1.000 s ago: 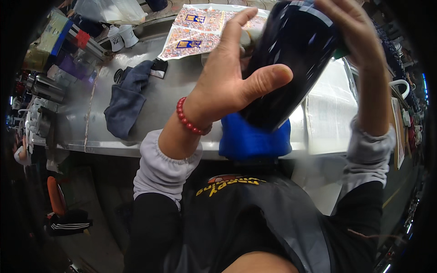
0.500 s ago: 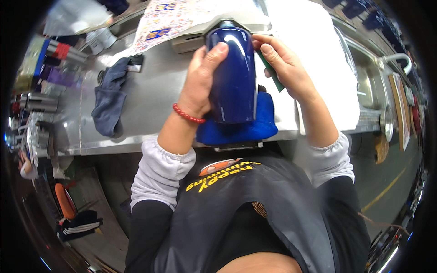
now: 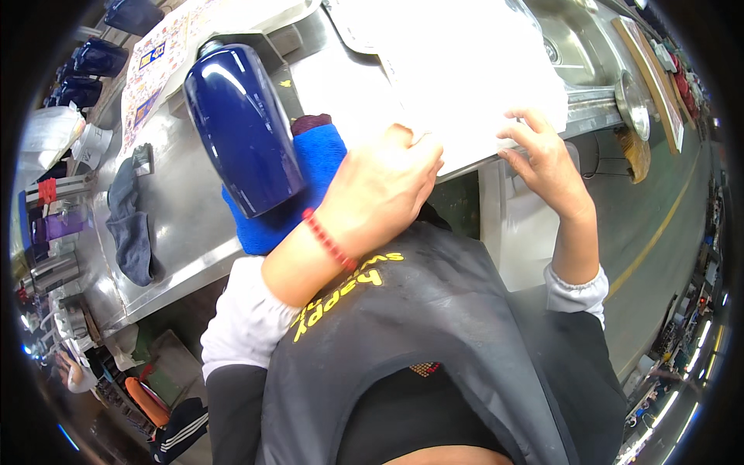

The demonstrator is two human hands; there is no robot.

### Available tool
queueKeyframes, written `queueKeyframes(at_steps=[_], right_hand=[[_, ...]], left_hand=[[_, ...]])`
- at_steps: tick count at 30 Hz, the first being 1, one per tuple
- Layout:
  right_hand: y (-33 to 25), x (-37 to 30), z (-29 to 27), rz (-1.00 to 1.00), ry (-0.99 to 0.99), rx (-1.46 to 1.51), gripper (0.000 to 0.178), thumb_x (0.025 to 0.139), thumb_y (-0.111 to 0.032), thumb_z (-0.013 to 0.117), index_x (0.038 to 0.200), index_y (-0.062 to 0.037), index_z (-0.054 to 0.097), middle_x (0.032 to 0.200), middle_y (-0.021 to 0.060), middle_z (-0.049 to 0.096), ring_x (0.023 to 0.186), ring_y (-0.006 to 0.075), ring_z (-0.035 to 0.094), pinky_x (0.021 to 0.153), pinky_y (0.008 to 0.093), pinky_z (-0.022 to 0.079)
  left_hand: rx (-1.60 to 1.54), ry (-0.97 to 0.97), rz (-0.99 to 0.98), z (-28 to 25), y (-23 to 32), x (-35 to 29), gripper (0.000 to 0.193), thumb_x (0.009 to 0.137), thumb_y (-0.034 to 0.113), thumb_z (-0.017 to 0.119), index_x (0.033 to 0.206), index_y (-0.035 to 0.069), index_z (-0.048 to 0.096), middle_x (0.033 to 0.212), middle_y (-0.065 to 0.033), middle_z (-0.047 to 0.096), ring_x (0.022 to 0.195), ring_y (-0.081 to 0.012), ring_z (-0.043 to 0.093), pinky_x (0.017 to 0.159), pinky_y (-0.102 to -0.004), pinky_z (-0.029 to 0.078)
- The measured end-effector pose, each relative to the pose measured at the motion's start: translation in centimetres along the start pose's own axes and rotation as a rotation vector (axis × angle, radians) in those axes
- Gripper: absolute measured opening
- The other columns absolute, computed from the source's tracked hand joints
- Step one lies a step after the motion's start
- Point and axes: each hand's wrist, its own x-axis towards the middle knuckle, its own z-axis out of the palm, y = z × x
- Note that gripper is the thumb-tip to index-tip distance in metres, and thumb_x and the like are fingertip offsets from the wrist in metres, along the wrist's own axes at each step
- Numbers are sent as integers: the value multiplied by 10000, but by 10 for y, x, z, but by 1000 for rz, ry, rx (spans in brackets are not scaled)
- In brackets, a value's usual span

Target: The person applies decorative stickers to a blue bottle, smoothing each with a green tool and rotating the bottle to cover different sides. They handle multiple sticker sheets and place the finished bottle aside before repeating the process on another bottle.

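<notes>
A glossy dark blue bottle (image 3: 244, 132) lies tilted on a bright blue cloth pad (image 3: 322, 151), touched by neither hand. My left hand (image 3: 387, 178) is right of the pad, at the near edge of a white sheet (image 3: 473, 85). Its fingers are curled together; what they hold, if anything, is hidden. Farther right, over the sheet's front edge, my right hand (image 3: 546, 163) has bent, parted fingers with nothing visible between them. A dark maroon bundle (image 3: 311, 122) sits at the pad's far corner.
A grey cloth (image 3: 130, 221) lies on the steel table (image 3: 182, 194) at the left. Patterned paper (image 3: 159, 70) is at the far left. More dark blue containers (image 3: 97, 58) stand beyond it. A steel sink (image 3: 577, 46) and a round metal lid (image 3: 632, 105) are at the right.
Both hands have let go of the bottle and moved right in the view. The green piece in my right hand is no longer visible. The view has turned, shifting the bottle left.
</notes>
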Motion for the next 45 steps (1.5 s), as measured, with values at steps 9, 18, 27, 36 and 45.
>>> queueKeyframes(at_steps=[9,18,27,36,45], right_hand=[[9,-35,10,87,191,50,262,809,1,751,1056,-25,667,1241,159,602,1157,354,588,939,411,499],[18,-43,8,72,258,111,254,809,6,743,1052,-19,673,1248,162,610,1155,359,589,945,412,497],[-17,-17,31,-166,264,41,370,762,-7,742,1120,-100,743,1288,139,609,1177,349,580,965,437,472],[-16,-27,45,-142,199,-33,389,797,-50,642,1154,-165,745,1307,113,588,1273,321,530,989,446,424],[-5,-27,38,-148,420,119,344,755,-11,728,1090,-89,732,1268,146,595,1203,370,559,977,460,455]], left_hand=[[168,-219,-8,39,0,27,145,896,125,633,968,27,554,891,-214,579,813,-384,635,707,-470,544],[102,-370,56,26,-17,51,85,856,37,621,933,44,586,918,-185,590,842,-369,631,754,-442,534],[-78,-344,157,29,-40,61,132,816,-20,635,925,51,661,838,-156,639,813,-370,620,720,-425,515],[-134,-430,58,23,-37,65,112,816,-7,645,902,61,666,845,-169,626,781,-363,625,685,-419,514],[235,-126,5,26,-32,80,70,892,90,602,894,24,578,840,-204,610,821,-375,633,702,-452,545]])
